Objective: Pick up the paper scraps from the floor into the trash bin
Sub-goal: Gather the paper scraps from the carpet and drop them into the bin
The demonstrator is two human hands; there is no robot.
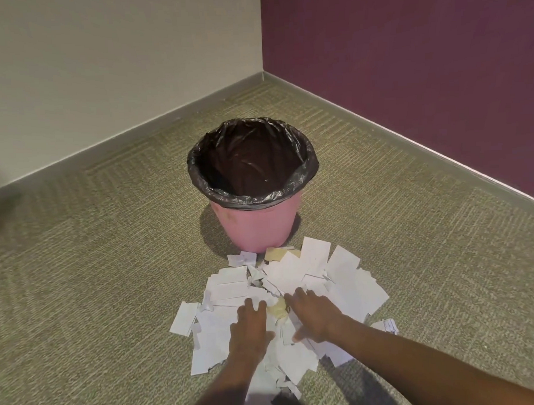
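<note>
A pile of white paper scraps (350, 287) lies on the carpet just in front of a pink trash bin (257, 230) lined with a black bag. The bin stands upright, and its inside looks dark. My left hand (249, 330) rests palm down on the middle of the pile, fingers apart. My right hand (312, 316) lies flat beside it, fingers spread over the scraps. A small yellowish scrap (277, 308) shows between the two hands. Neither hand has lifted any paper.
Olive-green carpet (96, 284) spreads all around. The bin sits near a room corner, with a beige wall (103, 71) to the left and a purple wall (421, 60) to the right. One stray crumpled scrap (388, 325) lies right of the pile.
</note>
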